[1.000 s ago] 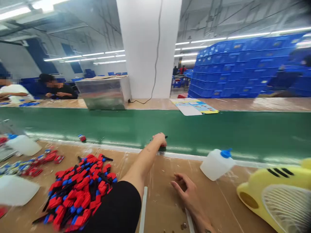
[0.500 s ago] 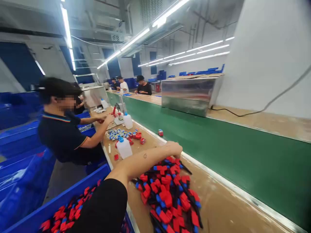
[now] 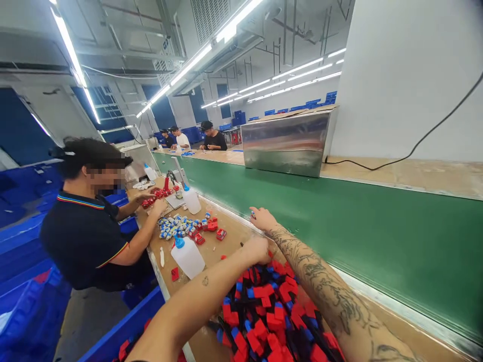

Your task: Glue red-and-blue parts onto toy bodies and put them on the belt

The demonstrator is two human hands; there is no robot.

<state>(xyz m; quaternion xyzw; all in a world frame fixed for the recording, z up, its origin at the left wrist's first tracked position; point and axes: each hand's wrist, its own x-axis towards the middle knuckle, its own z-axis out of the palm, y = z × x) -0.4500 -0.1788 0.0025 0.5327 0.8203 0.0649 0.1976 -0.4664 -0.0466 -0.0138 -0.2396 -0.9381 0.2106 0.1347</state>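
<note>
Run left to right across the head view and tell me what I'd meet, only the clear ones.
Nearest co-worker → nearer blue-capped bottle → small red-and-white piece → your left hand at the red, blue and black pile → black cable.

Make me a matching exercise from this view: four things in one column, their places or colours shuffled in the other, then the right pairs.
Things:
1. Left hand
2. Metal box
3. Right hand
4. Conveyor belt

Places or colours:
A. Green
B. Seen against the belt
C. At the far end of the pile of red, blue and black pieces
D. Shiny silver

Pairs: 1-C, 2-D, 3-B, 4-A
</note>
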